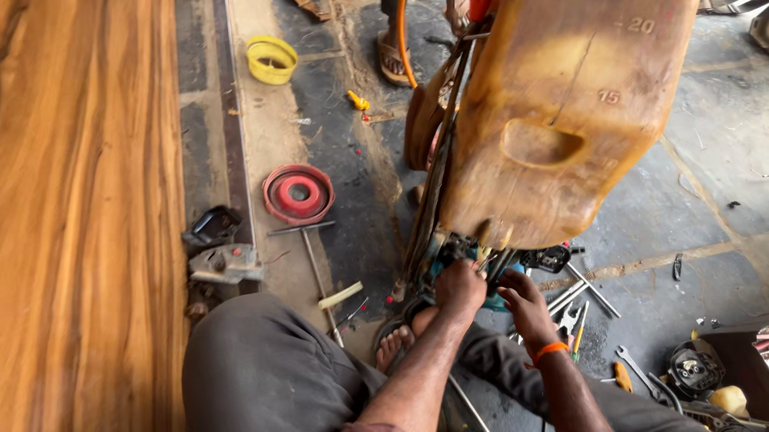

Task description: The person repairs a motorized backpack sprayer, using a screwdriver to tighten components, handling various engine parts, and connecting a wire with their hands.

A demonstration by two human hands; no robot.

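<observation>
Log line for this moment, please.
left hand on teal engine part | right hand beside | orange jerrycan above

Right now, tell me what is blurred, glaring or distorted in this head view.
Head view: the orange jerrycan looms large and slightly soft, being close to the lens; daylight washes out the stone floor top right; both hands, left hand and right hand, stay sharp; wide-angle bending shows at the edges.
</observation>
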